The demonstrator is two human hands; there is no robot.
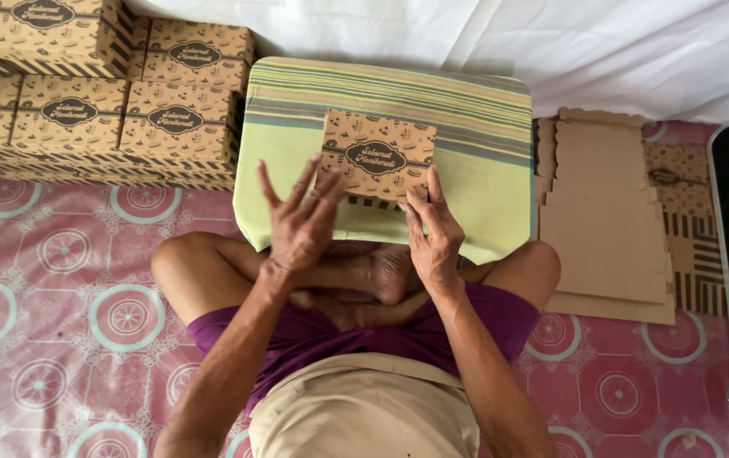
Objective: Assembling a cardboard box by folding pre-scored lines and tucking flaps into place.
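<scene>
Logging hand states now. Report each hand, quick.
Left hand: open, fingers spread, holding nothing, beside the square brown printed cardboard box.
Right hand: open, fingertips on the box's near edge, not gripping it.

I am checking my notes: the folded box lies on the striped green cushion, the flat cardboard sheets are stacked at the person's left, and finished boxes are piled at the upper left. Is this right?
Not quite. The head view shows the flat cardboard sheets at the person's right, not left. The folded box does lie on the striped green cushion, and finished boxes are piled at the upper left.
</scene>
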